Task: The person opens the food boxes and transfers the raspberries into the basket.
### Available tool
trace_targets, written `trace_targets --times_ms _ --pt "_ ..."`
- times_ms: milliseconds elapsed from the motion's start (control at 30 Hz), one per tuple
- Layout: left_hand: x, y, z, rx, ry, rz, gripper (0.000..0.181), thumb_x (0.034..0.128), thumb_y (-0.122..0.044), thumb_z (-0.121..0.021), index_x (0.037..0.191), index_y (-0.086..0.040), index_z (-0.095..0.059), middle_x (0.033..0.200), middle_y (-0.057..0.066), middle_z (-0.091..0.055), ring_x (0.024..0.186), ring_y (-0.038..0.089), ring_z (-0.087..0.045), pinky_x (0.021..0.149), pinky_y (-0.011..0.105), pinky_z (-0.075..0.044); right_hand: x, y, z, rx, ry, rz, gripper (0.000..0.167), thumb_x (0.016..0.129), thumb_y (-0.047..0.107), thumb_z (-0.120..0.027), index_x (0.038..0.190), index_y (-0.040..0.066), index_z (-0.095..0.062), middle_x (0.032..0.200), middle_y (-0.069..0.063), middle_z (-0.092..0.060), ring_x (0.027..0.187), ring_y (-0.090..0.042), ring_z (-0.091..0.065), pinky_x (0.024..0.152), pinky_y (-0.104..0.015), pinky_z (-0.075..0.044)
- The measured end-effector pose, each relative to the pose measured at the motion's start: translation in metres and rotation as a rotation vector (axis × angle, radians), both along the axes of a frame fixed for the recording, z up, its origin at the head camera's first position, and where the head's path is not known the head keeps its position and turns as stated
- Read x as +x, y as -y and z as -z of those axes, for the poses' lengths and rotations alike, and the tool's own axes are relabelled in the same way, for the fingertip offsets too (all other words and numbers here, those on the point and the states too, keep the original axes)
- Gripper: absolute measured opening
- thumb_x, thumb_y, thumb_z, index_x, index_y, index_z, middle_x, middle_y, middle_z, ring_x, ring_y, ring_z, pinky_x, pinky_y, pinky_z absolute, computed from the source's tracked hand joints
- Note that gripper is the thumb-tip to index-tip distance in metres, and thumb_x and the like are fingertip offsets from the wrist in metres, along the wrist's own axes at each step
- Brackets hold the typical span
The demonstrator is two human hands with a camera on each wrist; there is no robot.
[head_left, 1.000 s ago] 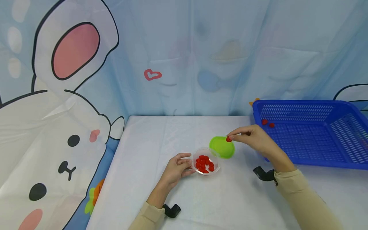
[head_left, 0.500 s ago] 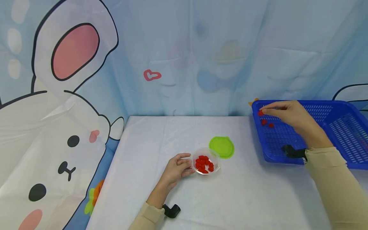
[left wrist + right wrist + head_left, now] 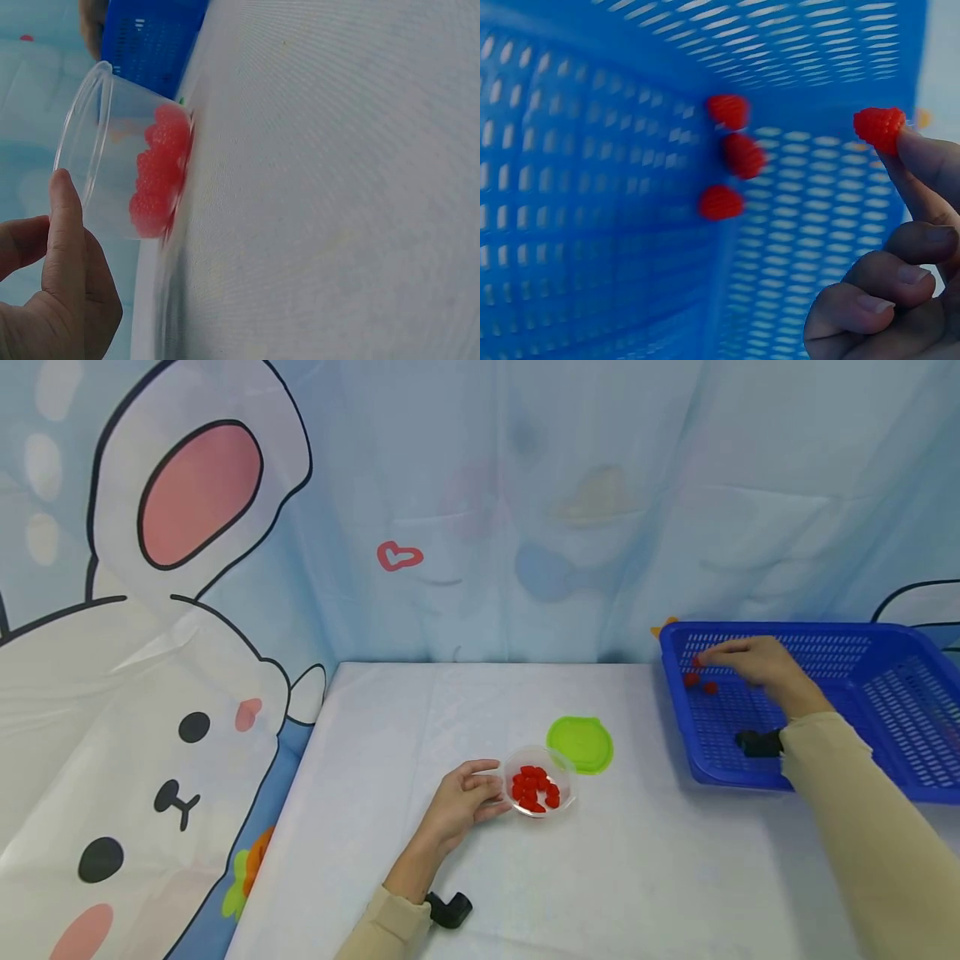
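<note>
My left hand (image 3: pixel 459 802) is at the left side of a clear plastic cup (image 3: pixel 564 770), with several red raspberries (image 3: pixel 527 787) inside. In the left wrist view a straight finger (image 3: pixel 64 225) touches the cup's rim; the fingers are not wrapped round it. Over the left end of a blue plastic basket (image 3: pixel 750 760), my right hand (image 3: pixel 761 667) pinches one raspberry (image 3: pixel 880 129) between thumb and fingertip. Its other fingers are curled in. Three more raspberries (image 3: pixel 742 155) lie in the basket's corner in the right wrist view.
A bright green lid (image 3: pixel 580 745) lies flat just behind and right of the cup. White cloth covers the table (image 3: pixel 645 868). A light blue printed curtain (image 3: pixel 480 510) hangs along the back, and a printed rabbit fills the left side.
My right hand has carried the raspberry from above the green lid rightward to the basket, then dipped slightly lower inside it. My left hand and the cup have stayed put.
</note>
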State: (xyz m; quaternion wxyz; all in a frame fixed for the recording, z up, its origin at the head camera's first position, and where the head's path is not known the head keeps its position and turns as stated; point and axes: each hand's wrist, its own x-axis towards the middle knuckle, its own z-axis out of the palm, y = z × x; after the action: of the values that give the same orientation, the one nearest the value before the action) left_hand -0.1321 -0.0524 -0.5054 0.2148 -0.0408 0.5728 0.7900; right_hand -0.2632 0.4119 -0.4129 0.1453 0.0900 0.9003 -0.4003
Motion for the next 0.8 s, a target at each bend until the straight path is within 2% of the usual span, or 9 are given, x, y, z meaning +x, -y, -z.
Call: trace_targets --times_ms 100,233,300,367,567,667,700,733,800 --pt "-0.001 0.0 0.0 0.003 0.0 0.002 0.036 0.0971 0.003 -0.061 0.132 0.003 -0.054 0.101 0.014 -0.061 0.085 0.02 -0.061 0.084 0.041 -0.06 -0.004 -0.007 0.014 0.004 0.02 0.022 0.077 0.093 0.053 -0.065 0.138 -0.008 -0.053 0.149 -0.036 -0.029 0.096 -0.041 -0.041 0.067 -0.047 -0.04" --pt "-0.001 -0.001 0.001 0.005 0.0 0.007 0.036 0.0969 0.003 -0.062 0.133 0.003 -0.054 0.1 0.013 -0.061 0.085 0.019 -0.061 0.084 0.041 -0.06 -0.009 -0.016 0.032 0.016 0.023 0.056 0.055 0.091 0.037 -0.07 0.122 -0.009 -0.066 0.118 -0.026 -0.049 0.065 -0.023 -0.036 0.057 -0.04 -0.036" --pt "-0.001 -0.001 0.001 0.003 0.0 0.009 0.037 0.0969 0.003 -0.062 0.133 0.003 -0.054 0.1 0.013 -0.061 0.085 0.019 -0.061 0.084 0.041 -0.06 -0.011 -0.02 0.039 0.022 0.034 0.066 0.044 0.091 0.03 -0.07 0.115 -0.008 -0.07 0.097 -0.019 -0.051 0.06 -0.02 -0.034 0.055 -0.039 -0.034" --pt "-0.001 -0.001 0.001 -0.001 -0.001 0.01 0.037 0.097 0.002 -0.062 0.133 0.003 -0.054 0.1 0.013 -0.061 0.085 0.02 -0.061 0.084 0.041 -0.06 -0.012 -0.021 0.042 0.029 0.044 0.074 0.037 0.09 0.026 -0.069 0.109 -0.007 -0.073 0.088 -0.012 -0.047 0.061 -0.02 -0.034 0.057 -0.038 -0.034" --pt "-0.001 -0.001 0.0 -0.01 -0.004 0.011 0.036 0.0973 0.001 -0.062 0.133 0.002 -0.055 0.101 0.014 -0.061 0.085 0.02 -0.061 0.084 0.042 -0.06 -0.013 -0.015 0.039 -0.007 0.032 0.072 0.041 0.09 0.025 -0.07 0.111 -0.009 -0.069 0.074 -0.002 -0.049 0.053 -0.016 -0.034 0.05 -0.036 -0.033" --pt "-0.002 0.0 0.0 -0.01 0.0 0.012 0.036 0.0971 0.002 -0.062 0.133 0.002 -0.055 0.101 0.014 -0.062 0.085 0.02 -0.061 0.084 0.041 -0.06 -0.011 -0.009 0.03 -0.012 -0.005 0.037 0.048 0.093 0.03 -0.069 0.12 -0.01 -0.064 0.079 -0.004 -0.055 0.05 -0.015 -0.032 0.046 -0.037 -0.035" --pt "-0.002 0.0 0.001 -0.011 0.002 0.01 0.037 0.0969 0.002 -0.062 0.133 0.002 -0.055 0.101 0.014 -0.062 0.085 0.02 -0.061 0.084 0.041 -0.06 -0.009 -0.006 0.027 -0.008 -0.018 0.02 0.051 0.094 0.032 -0.068 0.124 -0.009 -0.063 0.085 -0.011 -0.059 0.054 -0.018 -0.037 0.048 -0.039 -0.038" --pt "-0.002 0.0 0.001 -0.012 0.003 0.01 0.037 0.0968 0.002 -0.063 0.133 0.002 -0.055 0.101 0.014 -0.062 0.085 0.02 -0.061 0.084 0.041 -0.06 -0.008 -0.003 0.022 -0.002 -0.032 0.001 0.053 0.096 0.034 -0.067 0.128 -0.008 -0.061 0.098 -0.018 -0.061 0.061 -0.025 -0.047 0.054 -0.044 -0.044" --pt "-0.002 0.001 0.001 -0.013 0.005 0.008 0.037 0.0966 0.002 -0.063 0.132 0.002 -0.055 0.101 0.013 -0.062 0.085 0.02 -0.061 0.084 0.041 -0.06 -0.004 0.006 0.011 0.021 -0.052 -0.039 0.06 0.096 0.042 -0.066 0.132 -0.007 -0.058 0.129 -0.03 -0.052 0.092 -0.042 -0.055 0.075 -0.058 -0.05"
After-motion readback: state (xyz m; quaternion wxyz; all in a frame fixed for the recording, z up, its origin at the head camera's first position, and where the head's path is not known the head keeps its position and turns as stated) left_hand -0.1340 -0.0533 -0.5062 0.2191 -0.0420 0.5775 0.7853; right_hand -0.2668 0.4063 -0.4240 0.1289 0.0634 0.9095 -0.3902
